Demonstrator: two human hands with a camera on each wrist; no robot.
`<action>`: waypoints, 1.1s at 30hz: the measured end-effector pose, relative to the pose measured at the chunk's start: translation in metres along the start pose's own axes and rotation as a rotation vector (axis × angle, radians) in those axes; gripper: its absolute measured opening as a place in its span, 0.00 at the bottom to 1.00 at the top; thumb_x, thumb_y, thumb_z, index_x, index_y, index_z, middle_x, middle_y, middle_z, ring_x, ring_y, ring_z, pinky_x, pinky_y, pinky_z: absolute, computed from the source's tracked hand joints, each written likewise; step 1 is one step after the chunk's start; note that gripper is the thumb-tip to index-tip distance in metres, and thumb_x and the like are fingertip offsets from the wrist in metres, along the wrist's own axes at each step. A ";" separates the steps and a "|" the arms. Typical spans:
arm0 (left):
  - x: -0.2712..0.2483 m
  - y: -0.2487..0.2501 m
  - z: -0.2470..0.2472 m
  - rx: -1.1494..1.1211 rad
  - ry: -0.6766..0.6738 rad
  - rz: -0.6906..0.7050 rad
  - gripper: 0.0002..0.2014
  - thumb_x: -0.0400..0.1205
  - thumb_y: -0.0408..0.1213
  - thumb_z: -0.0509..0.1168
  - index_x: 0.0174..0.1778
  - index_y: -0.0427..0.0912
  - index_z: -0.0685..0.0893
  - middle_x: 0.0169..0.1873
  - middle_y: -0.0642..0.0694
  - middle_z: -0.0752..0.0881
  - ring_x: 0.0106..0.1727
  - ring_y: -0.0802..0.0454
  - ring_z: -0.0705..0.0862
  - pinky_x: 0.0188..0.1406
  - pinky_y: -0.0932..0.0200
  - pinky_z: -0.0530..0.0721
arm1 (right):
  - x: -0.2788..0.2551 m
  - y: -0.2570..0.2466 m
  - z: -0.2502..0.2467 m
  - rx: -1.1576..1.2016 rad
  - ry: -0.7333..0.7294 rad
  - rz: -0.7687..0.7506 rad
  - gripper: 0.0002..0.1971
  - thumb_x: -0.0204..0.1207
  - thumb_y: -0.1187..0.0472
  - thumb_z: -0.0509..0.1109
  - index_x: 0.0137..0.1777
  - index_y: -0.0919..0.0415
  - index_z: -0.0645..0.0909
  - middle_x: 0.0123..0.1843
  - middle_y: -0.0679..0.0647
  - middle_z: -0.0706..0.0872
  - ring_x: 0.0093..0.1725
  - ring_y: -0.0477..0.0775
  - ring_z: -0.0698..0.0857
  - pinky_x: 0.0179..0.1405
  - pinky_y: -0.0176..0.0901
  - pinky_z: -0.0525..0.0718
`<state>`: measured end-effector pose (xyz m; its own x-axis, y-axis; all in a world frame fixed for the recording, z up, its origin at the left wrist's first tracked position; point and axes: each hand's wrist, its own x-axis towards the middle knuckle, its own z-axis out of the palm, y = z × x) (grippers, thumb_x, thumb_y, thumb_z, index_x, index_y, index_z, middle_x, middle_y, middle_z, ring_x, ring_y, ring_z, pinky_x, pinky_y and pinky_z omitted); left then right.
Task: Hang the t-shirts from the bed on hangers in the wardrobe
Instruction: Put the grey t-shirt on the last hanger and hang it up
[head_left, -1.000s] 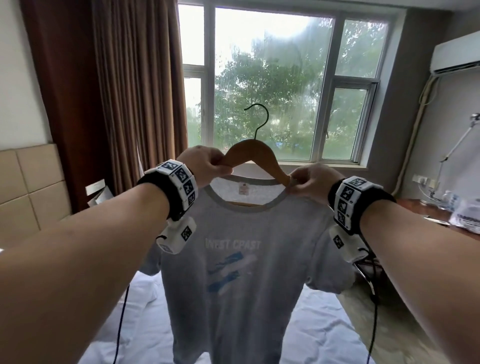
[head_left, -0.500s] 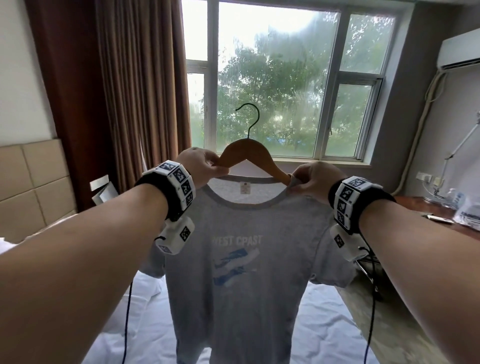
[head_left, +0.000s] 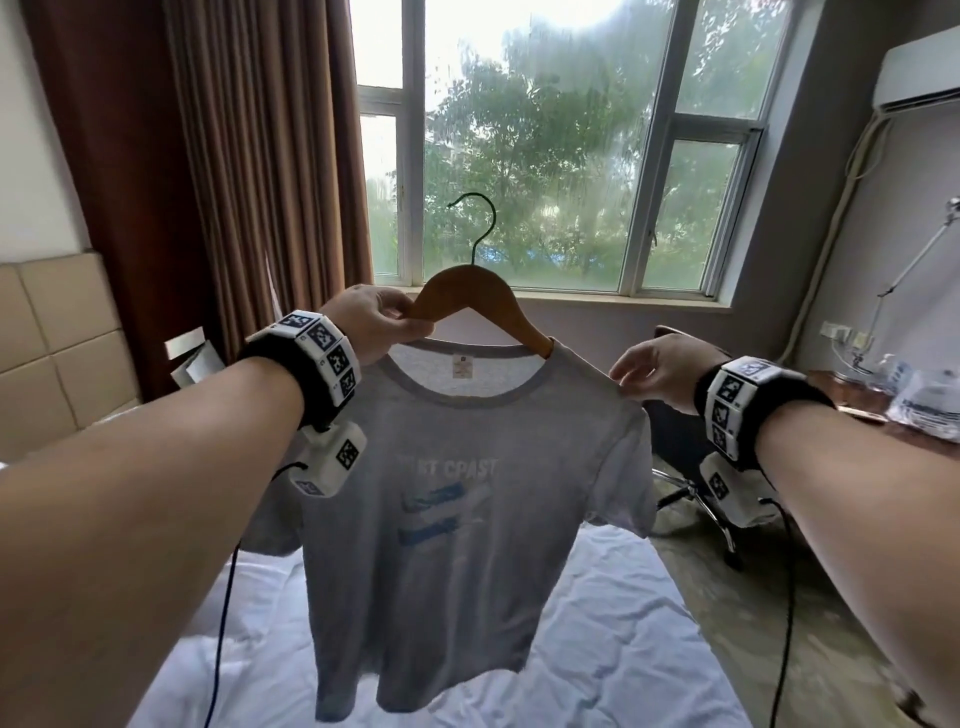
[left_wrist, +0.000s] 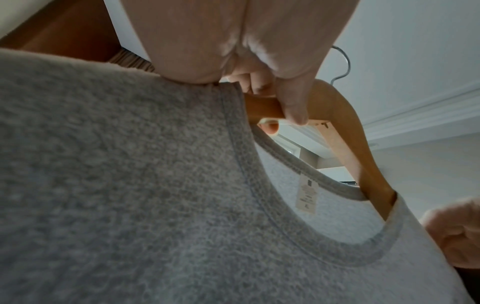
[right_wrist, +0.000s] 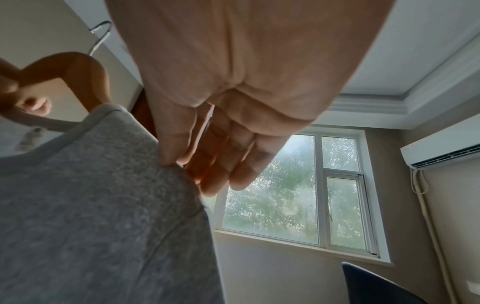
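A grey t-shirt (head_left: 441, 519) with blue print hangs on a wooden hanger (head_left: 467, 291) held up in front of the window. My left hand (head_left: 395, 322) grips the hanger's left arm just above the collar; in the left wrist view its fingers (left_wrist: 291, 111) wrap the wood (left_wrist: 265, 107). My right hand (head_left: 623, 376) is at the shirt's right shoulder. In the right wrist view the thumb and nearly straight fingers (right_wrist: 187, 164) lightly pinch the shoulder fabric (right_wrist: 91, 205). The hanger's right end is hidden inside the shirt. No wardrobe is in view.
The bed with its white sheet (head_left: 597, 649) lies below the shirt. A swivel chair (head_left: 680, 457) stands to the right of it, beside a desk (head_left: 883, 410) with bottles and a bag. Brown curtains (head_left: 260, 156) hang at the left, and an air conditioner (head_left: 919, 67) is high on the right.
My right hand has left the hanger at the collar and slid outward to the shirt's right shoulder. The left hand keeps its grip; the hanger now tilts down to the right.
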<state>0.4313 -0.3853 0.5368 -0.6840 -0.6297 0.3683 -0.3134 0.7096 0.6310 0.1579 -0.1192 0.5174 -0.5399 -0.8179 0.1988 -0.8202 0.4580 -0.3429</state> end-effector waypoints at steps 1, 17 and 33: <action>0.000 0.001 0.001 -0.011 -0.004 0.001 0.10 0.78 0.53 0.77 0.51 0.53 0.93 0.49 0.53 0.93 0.55 0.53 0.89 0.57 0.58 0.82 | -0.001 0.003 -0.001 0.016 -0.002 -0.001 0.06 0.76 0.61 0.81 0.47 0.48 0.91 0.39 0.41 0.92 0.42 0.44 0.88 0.38 0.20 0.76; -0.004 0.015 0.028 -0.035 0.000 -0.027 0.16 0.69 0.63 0.78 0.47 0.60 0.93 0.45 0.58 0.93 0.53 0.55 0.91 0.68 0.49 0.85 | -0.003 0.031 0.018 -0.136 -0.010 -0.009 0.10 0.75 0.48 0.81 0.48 0.47 0.84 0.42 0.49 0.86 0.47 0.56 0.85 0.46 0.46 0.80; -0.016 0.096 0.089 -0.028 -0.095 0.035 0.08 0.79 0.55 0.77 0.47 0.56 0.90 0.43 0.57 0.90 0.46 0.55 0.86 0.46 0.57 0.80 | -0.032 0.018 -0.005 -0.065 0.146 0.014 0.14 0.82 0.39 0.70 0.53 0.49 0.82 0.41 0.48 0.85 0.43 0.52 0.85 0.39 0.45 0.75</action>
<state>0.3536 -0.2790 0.5311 -0.7538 -0.5712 0.3247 -0.2709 0.7204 0.6385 0.1594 -0.0834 0.5097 -0.5691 -0.7540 0.3279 -0.8204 0.4944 -0.2871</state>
